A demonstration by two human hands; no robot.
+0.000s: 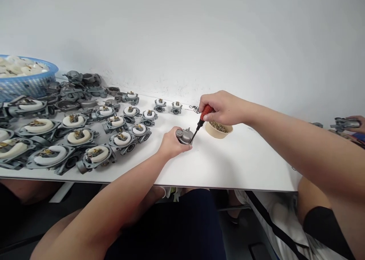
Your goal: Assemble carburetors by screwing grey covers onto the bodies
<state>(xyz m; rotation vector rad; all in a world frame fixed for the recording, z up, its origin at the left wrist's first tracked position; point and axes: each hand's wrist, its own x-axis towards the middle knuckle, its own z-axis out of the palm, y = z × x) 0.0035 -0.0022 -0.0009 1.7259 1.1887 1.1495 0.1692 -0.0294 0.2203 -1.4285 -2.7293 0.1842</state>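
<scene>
My left hand (172, 143) is closed around a grey metal carburetor (186, 135), holding it on the white table with its rounded bowl side up. My right hand (221, 107) grips the red handle of a screwdriver (202, 119). The dark shaft slants down to the left, and its tip meets the near right edge of the carburetor. Whether a screw sits under the tip is too small to make out. Just beyond, partly below my right hand, stands a paper bowl (219, 132) of small brass-coloured screws.
Several open carburetors with white floats (97, 153) cover the table's left side. Behind them are piled grey metal bowls (82, 85) and a blue basket (53, 68) of white parts. Black rubber rings (195, 109) lie near the wall. At far right, another person's hand (359, 124) holds a metal part.
</scene>
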